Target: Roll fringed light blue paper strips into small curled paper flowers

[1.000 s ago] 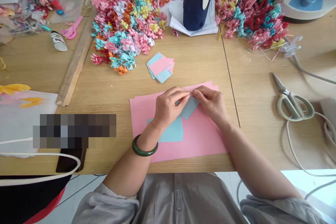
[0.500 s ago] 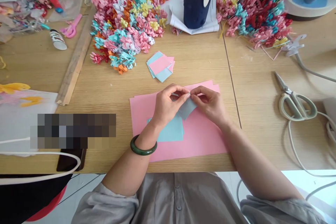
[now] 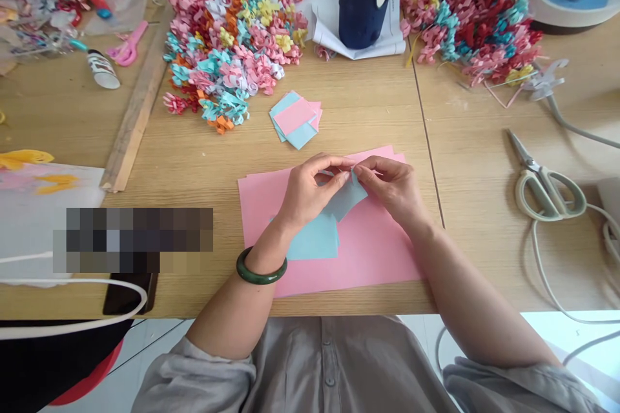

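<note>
Between my two hands is a small sheet of light blue paper (image 3: 349, 199), held up and tilted above the pink sheets. My left hand (image 3: 314, 184) pinches its upper edge between thumb and forefinger. Close beside it, my right hand (image 3: 387, 181) grips the same edge near a corner, fingertips almost touching the left ones. Beneath lie larger pink paper sheets (image 3: 378, 251), with more light blue paper (image 3: 314, 239) on top, partly covered by my left hand and wrist. Beyond them rests a small pile of pink and blue paper pieces (image 3: 296, 119).
Heaps of curled paper flowers (image 3: 232, 45) and a dark blue bottle (image 3: 361, 6) stand at the back. Scissors (image 3: 547, 184) and cables lie on the right. To the left are a wooden strip (image 3: 140, 97), pink scissors (image 3: 128, 45) and a dark phone-like object (image 3: 128, 293).
My right hand has shifted slightly right, and a blue corner now shows at its fingertips. The held paper is tilted a little differently. My left hand has barely moved.
</note>
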Tool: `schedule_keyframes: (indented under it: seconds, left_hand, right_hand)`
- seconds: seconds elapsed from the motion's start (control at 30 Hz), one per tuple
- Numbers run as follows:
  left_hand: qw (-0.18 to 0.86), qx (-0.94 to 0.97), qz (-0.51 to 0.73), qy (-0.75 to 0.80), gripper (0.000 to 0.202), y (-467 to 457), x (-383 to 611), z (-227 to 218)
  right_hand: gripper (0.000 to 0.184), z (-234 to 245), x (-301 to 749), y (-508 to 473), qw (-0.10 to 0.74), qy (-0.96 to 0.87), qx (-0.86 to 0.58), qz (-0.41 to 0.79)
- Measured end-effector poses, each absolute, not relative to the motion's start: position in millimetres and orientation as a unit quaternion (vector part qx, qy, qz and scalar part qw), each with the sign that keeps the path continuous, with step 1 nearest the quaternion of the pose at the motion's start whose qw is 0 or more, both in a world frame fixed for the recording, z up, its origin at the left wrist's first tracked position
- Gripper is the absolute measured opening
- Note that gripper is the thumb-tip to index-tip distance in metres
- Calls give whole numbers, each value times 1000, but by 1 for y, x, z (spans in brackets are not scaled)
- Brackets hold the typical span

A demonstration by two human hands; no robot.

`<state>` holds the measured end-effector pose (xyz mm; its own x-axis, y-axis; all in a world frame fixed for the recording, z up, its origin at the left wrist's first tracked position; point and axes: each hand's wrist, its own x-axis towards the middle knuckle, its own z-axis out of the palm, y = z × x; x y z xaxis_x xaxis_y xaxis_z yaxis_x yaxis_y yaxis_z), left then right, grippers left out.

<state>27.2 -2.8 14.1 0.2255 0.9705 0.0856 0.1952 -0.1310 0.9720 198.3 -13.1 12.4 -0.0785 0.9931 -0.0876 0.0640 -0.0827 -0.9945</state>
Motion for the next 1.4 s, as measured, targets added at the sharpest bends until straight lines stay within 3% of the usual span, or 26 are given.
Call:
schedule_keyframes:
  seconds: [0.17, 0.47, 0.8, 1.13, 1.4]
  left_hand:
    - [443, 631, 429, 471, 21, -3, 27, 14]
    - [403, 650, 422, 487, 11, -3, 28, 11]
    - [406, 642, 423, 494, 9, -3, 29, 13]
    - [407, 656, 421, 477, 5, -4, 29, 10]
    - [405, 662, 429, 463, 15, -4, 29, 14]
  right_hand:
    - [29, 14, 198, -13, 442, -519, -504, 529]
    - [37, 13, 199, -13, 412, -546, -510, 521]
    - [16, 9, 196, -14, 432, -544, -509, 509]
    - [27, 8, 199, -12, 431, -528, -512, 523]
    - [26, 13, 200, -12, 422, -521, -525, 524]
